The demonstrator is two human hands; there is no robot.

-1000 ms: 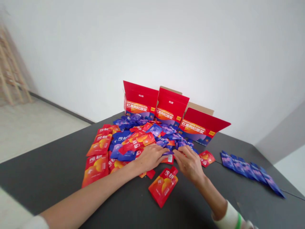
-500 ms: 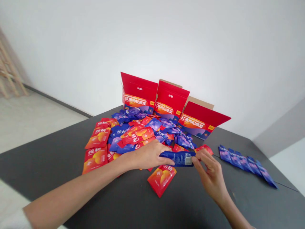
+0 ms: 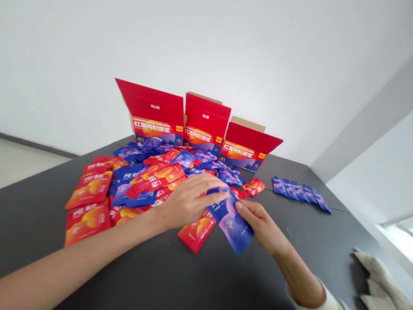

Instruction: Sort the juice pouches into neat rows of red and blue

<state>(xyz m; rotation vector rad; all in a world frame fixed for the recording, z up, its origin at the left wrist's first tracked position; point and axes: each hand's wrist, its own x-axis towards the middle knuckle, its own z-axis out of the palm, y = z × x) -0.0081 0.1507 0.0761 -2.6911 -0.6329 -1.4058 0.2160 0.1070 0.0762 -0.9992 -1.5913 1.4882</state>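
A blue sachet (image 3: 232, 224) with purple berry pictures is tilted in front of me, its printed front facing up. My right hand (image 3: 263, 226) pinches its right edge, thumb on top. At the sachet's upper end, my left hand (image 3: 190, 200) has its fingers closed about the top edge; its thumb is hidden. Just beneath, a red sachet (image 3: 196, 232) with orange fruit lies on the dark table, partly covered by the blue one. Behind my left hand spreads a mixed pile of red and blue sachets (image 3: 156, 177).
Three open red boxes (image 3: 158, 125) with raised lids stand behind the pile. Several blue sachets (image 3: 300, 191) lie overlapped in a row at the right. Red sachets (image 3: 92, 185) are stacked at the left. A greyish cloth (image 3: 380, 280) lies at the table's right edge.
The blue sachet has turned from its text-covered back, held level, to its printed front, slanting downward. My right hand has shifted along its side. The view has swung right.
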